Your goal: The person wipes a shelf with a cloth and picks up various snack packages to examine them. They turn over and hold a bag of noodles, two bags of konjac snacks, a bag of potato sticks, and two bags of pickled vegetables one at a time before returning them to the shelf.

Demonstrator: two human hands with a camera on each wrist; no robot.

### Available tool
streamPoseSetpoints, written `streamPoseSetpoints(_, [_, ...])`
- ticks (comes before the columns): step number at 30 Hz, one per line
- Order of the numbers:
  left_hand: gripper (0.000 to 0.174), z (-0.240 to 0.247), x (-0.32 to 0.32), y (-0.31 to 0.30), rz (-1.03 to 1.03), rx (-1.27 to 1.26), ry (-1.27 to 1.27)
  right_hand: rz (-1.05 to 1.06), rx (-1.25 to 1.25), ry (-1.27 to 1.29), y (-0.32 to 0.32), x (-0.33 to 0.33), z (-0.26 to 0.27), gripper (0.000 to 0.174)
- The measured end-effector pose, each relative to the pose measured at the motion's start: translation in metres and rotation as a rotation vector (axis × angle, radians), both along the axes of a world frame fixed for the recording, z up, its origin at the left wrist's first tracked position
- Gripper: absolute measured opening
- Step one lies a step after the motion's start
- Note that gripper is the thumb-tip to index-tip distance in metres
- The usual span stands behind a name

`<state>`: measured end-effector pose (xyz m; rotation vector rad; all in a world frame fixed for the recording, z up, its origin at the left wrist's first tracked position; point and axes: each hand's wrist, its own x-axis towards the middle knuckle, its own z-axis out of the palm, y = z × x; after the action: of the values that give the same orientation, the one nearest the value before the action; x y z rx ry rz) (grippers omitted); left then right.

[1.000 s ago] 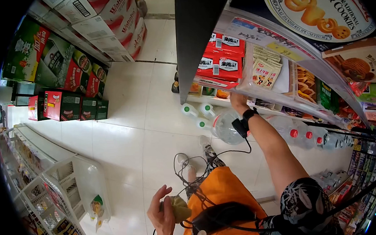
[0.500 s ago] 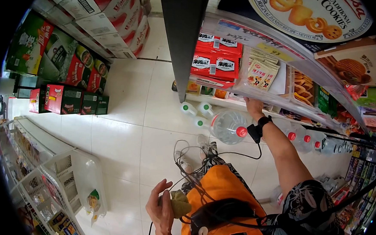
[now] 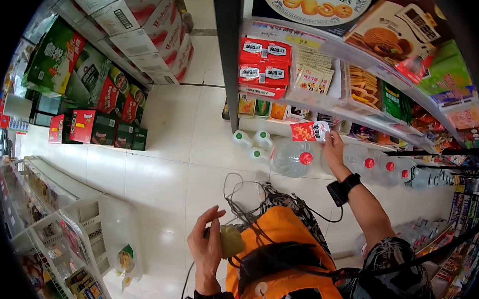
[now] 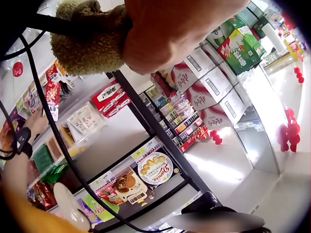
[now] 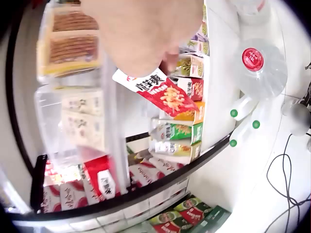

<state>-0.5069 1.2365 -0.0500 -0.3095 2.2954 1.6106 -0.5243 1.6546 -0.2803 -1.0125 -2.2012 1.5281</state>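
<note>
My right hand pinches a red and white snack packet by its white end, just in front of the lower shelf. In the right wrist view the packet hangs from the fingers beside a row of upright packets. Low in front of the body, my left hand holds a fuzzy olive cloth against its palm side, with some fingers extended. The same cloth shows at the top of the left wrist view; how the fingers wrap it is partly hidden.
Large water bottles and green-capped jugs stand on the floor below the shelves. Above are red packets and a cookie box. A white rack stands left, stacked cartons beyond. Loose cables hang before the body.
My right hand has drawn back from the lower shelf, and the red and white packet is now visible in its fingers. The left hand still has the cloth. The head view has shifted.
</note>
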Motion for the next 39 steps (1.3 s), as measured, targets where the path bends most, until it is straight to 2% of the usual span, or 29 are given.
streamPoseSetpoints(3, [0.022,-0.006,0.009,-0.009,-0.033,0.099,0.125,0.132,-0.438,0.050,-0.043,0.017,0.089,0.018])
streamPoseSetpoints(4, [0.023,-0.004,0.012,-0.009,-0.065,0.110,0.135,0.197,-0.506,0.029,-0.059,0.020,0.123,0.017])
streamPoseSetpoints(5, [0.028,0.007,0.013,-0.011,-0.142,0.063,-0.041,0.265,-0.575,0.010,-0.076,0.021,0.156,0.017])
streamPoseSetpoints(6, [0.036,0.018,0.014,-0.006,-0.189,0.082,-0.007,0.336,-0.645,-0.009,-0.094,0.021,0.187,0.017])
streamPoseSetpoints(7, [0.050,0.014,0.015,-0.003,-0.306,-0.010,0.388,0.396,-0.639,-0.047,-0.111,0.022,0.216,0.017])
streamPoseSetpoints(8, [0.067,0.035,0.018,0.003,-0.334,-0.006,0.317,0.454,-0.631,-0.084,-0.126,0.024,0.243,0.018])
streamPoseSetpoints(9, [0.076,0.050,0.022,0.008,-0.357,-0.064,0.342,0.508,-0.620,-0.119,-0.140,0.027,0.266,0.018])
streamPoseSetpoints(11, [0.078,0.070,0.029,0.010,-0.431,-0.200,0.245,0.570,-0.645,-0.134,-0.167,0.036,0.301,0.017])
streamPoseSetpoints(14, [0.062,0.060,0.040,0.000,-0.419,-0.321,0.537,0.651,-0.685,-0.124,-0.195,0.047,0.351,0.020])
streamPoseSetpoints(15, [0.055,0.054,0.041,-0.004,-0.399,-0.255,0.553,0.681,-0.719,-0.049,-0.202,0.051,0.363,0.022])
streamPoseSetpoints(17, [0.042,0.047,0.045,-0.014,-0.358,-0.124,0.574,0.741,-0.792,0.092,-0.218,0.057,0.379,0.027])
streamPoseSetpoints(18, [0.038,0.052,0.045,-0.021,-0.353,0.037,0.450,0.793,-0.666,0.090,-0.218,0.057,0.383,0.034])
streamPoseSetpoints(20, [0.032,0.067,0.043,-0.034,-0.343,0.357,0.205,0.794,-0.321,0.151,-0.221,0.056,0.375,0.036])
streamPoseSetpoints(21, [0.032,0.075,0.045,-0.039,-0.337,0.538,0.164,0.787,-0.149,0.182,-0.225,0.055,0.373,0.036])
streamPoseSetpoints(23, [0.034,0.094,0.049,-0.046,-0.326,0.898,0.081,0.836,-0.230,0.205,-0.240,0.053,0.379,0.038])
streamPoseSetpoints(24, [0.035,0.104,0.051,-0.051,-0.361,0.962,0.046,0.869,-0.279,0.172,-0.246,0.052,0.383,0.037])
streamPoseSetpoints(26, [0.035,0.102,0.053,-0.054,-0.399,0.984,0.020,0.883,-0.352,0.140,-0.259,0.053,0.389,0.032])
streamPoseSetpoints(29, [0.035,0.087,0.055,-0.052,-0.430,1.002,0.002,0.939,-0.332,0.118,-0.267,0.053,0.395,0.026])
streamPoseSetpoints(30, [0.035,0.084,0.057,-0.052,-0.435,1.006,-0.001,0.940,-0.325,0.107,-0.269,0.053,0.398,0.017])
streamPoseSetpoints(34, [0.034,0.081,0.061,-0.055,-0.400,1.045,-0.045,0.920,-0.142,0.161,-0.267,0.048,0.393,0.010])
streamPoseSetpoints(36, [0.033,0.077,0.059,-0.063,-0.394,0.990,-0.088,0.884,-0.162,0.148,-0.261,0.045,0.394,0.010])
streamPoseSetpoints(39, [0.032,0.086,0.067,-0.065,-0.380,0.923,0.018,0.870,-0.176,0.168,-0.260,0.043,0.401,0.011])
